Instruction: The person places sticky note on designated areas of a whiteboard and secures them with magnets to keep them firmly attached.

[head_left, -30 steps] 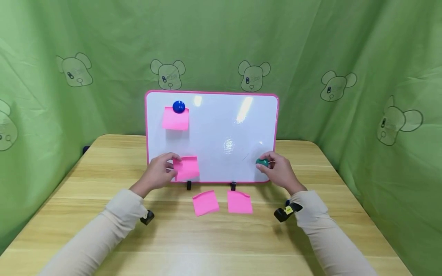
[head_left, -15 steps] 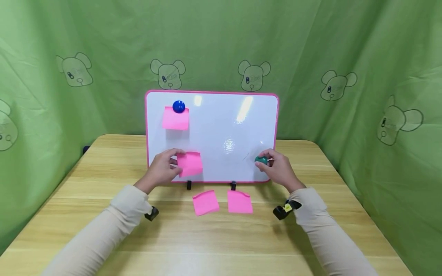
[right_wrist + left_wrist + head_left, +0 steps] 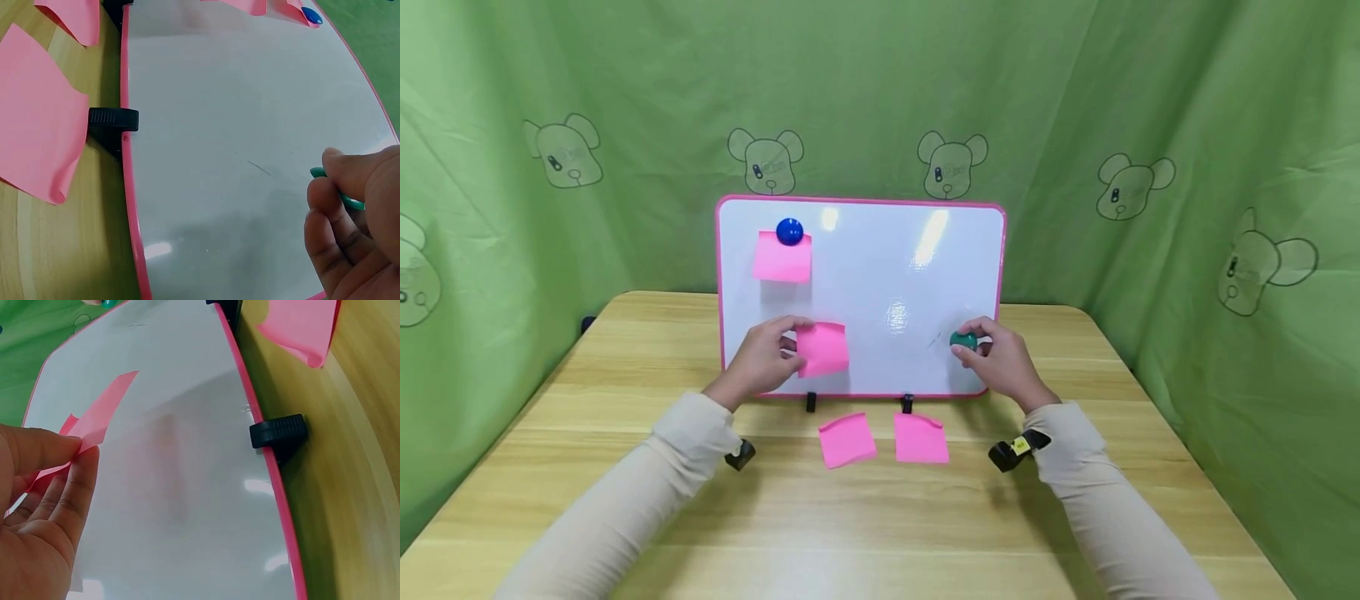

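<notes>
A whiteboard [image 3: 865,267] with a pink frame stands upright on the table. My left hand [image 3: 763,354] pinches a pink sticky note [image 3: 823,348] by its left edge, in front of the board's lower left. In the left wrist view that note [image 3: 103,412] is seen nearly edge-on, between thumb and fingers, apart from the board. At the lower right, my right hand [image 3: 1006,360] pinches a round green magnet [image 3: 962,341]; fingers cover part of the magnet [image 3: 353,202] in the right wrist view. A blue round magnet [image 3: 789,232] sits over another pink note [image 3: 782,260] at upper left.
Two more pink sticky notes, a left one [image 3: 847,440] and a right one [image 3: 921,439], lie on the wooden table [image 3: 850,525] before the board. Black feet [image 3: 907,404] clip its lower edge. A green curtain [image 3: 865,83] hangs behind and at both sides.
My left hand has carried its sticky note up and to the right. The right hand with the green magnet has shifted slightly up and left.
</notes>
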Motion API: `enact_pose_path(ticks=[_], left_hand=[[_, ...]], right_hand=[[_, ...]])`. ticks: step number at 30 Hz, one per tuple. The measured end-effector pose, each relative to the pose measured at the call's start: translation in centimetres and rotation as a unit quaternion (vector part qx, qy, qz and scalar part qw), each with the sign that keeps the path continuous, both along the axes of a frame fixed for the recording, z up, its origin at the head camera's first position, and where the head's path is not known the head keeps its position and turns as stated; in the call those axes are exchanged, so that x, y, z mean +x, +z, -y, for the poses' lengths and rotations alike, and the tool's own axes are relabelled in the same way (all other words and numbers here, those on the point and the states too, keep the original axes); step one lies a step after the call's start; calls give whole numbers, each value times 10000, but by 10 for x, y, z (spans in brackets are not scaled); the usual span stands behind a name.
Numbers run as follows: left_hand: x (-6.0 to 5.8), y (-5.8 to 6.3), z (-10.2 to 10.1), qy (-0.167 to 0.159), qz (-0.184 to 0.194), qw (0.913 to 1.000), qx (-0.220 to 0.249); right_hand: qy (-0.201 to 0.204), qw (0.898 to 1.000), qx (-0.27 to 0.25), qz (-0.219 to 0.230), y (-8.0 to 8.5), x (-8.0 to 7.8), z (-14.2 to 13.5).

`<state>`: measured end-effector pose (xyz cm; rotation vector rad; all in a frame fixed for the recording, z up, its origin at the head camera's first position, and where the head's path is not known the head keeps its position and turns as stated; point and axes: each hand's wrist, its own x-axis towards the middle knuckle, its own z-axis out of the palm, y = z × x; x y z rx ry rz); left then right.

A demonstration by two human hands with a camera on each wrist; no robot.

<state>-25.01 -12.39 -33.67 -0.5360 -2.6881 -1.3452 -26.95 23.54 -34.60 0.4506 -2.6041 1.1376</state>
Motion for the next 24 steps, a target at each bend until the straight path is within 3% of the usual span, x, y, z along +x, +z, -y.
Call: enact_pose_path(ticks=[24], left_hand=[[-14,11,-17,-114,19,9999,84]], right_hand=[[41,9999,-91,47,17,-5,15]])
